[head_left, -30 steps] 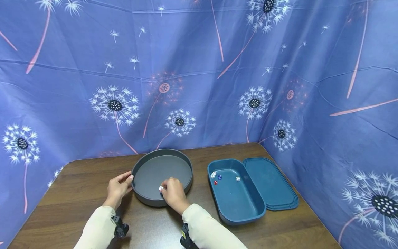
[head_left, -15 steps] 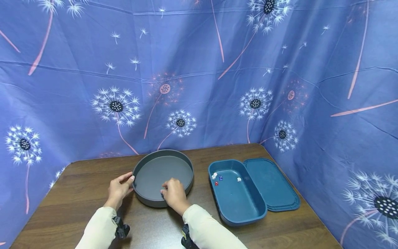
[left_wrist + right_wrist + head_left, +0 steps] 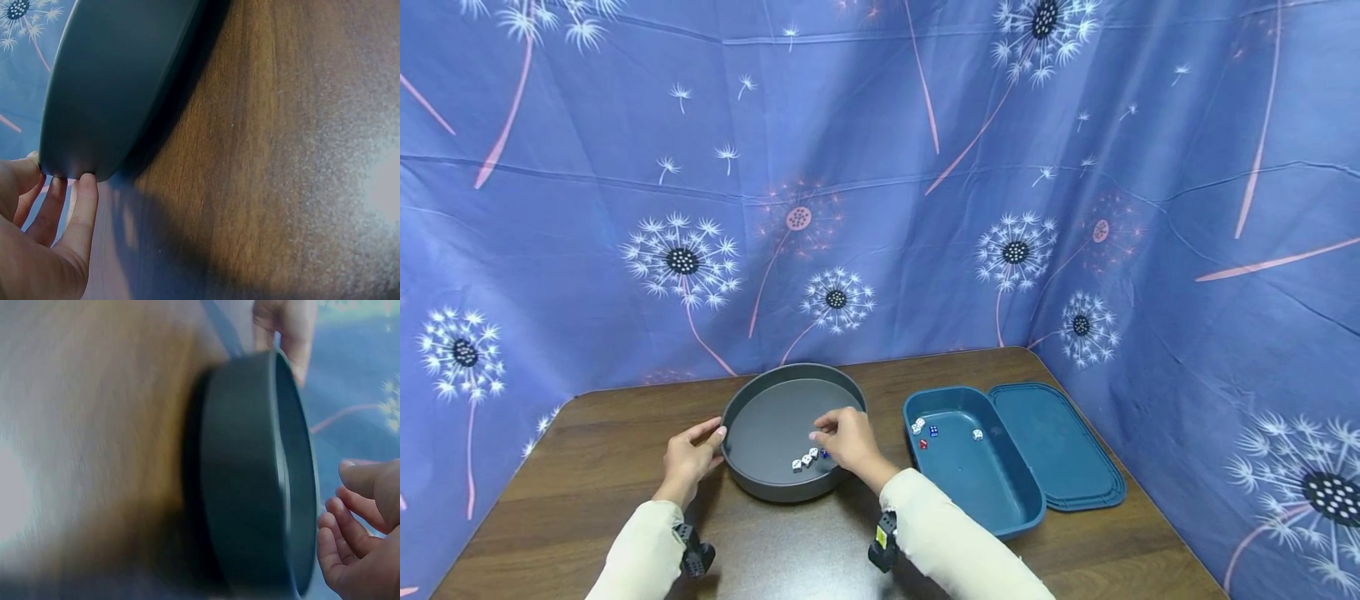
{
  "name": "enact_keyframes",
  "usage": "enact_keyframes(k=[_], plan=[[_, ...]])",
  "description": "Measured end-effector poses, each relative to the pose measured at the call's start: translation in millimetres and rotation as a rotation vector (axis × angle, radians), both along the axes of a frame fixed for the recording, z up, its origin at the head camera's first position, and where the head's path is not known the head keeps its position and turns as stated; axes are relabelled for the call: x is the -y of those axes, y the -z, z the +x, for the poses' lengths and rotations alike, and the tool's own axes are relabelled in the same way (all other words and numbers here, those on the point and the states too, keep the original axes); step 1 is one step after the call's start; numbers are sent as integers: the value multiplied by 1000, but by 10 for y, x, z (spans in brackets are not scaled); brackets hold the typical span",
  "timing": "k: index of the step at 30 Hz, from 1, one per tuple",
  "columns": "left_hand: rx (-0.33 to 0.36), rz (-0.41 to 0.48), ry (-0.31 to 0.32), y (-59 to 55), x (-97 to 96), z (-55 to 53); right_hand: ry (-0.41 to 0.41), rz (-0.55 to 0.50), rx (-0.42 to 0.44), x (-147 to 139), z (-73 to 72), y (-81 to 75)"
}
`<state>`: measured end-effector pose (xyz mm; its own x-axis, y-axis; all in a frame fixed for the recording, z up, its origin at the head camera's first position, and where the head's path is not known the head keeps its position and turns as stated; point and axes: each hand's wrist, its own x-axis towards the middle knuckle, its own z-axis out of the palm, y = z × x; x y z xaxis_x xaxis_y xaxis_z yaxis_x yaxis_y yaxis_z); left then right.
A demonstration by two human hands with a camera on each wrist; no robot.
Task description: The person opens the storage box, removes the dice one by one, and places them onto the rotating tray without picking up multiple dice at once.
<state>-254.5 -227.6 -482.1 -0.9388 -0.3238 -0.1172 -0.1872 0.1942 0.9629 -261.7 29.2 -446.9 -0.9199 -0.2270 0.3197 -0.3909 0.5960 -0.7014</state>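
Observation:
A round dark grey pan (image 3: 775, 400) stands on the table. My left hand (image 3: 688, 458) holds its left rim, thumb on top and fingertips against the outer wall, as the left wrist view confirms. Over the right part of the pan is my right hand (image 3: 850, 440). In the right wrist view its fingers (image 3: 340, 519) are loosely bent, the thumb apart from them, with nothing seen between. On the pan's floor near the front, white dice (image 3: 807, 460) lie in a slanting row, and a blue die (image 3: 823, 453) sits at the row's right end, close under the right hand.
Right of the pan stands a blue plastic container (image 3: 970, 487). Inside it are several dice: white dice (image 3: 917, 426), a blue die (image 3: 934, 431), a red die (image 3: 923, 444) and another white die (image 3: 977, 435). A matching lid (image 3: 1063, 450) lies beside it. A patterned cloth (image 3: 910, 250) hangs behind.
A white die showed at my right fingertips a second ago. That hand has since moved right and slightly away, off the dice, which now show in a row. The left hand keeps its hold.

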Motion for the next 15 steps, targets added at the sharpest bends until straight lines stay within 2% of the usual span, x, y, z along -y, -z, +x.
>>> enact_keyframes(k=[9, 15], plan=[[10, -15, 7, 5, 12, -13, -45, -8, 85, -676, -161, -210], [17, -24, 10, 14, 16, -16, -55, -28, 142, -1144, -272, -199]])
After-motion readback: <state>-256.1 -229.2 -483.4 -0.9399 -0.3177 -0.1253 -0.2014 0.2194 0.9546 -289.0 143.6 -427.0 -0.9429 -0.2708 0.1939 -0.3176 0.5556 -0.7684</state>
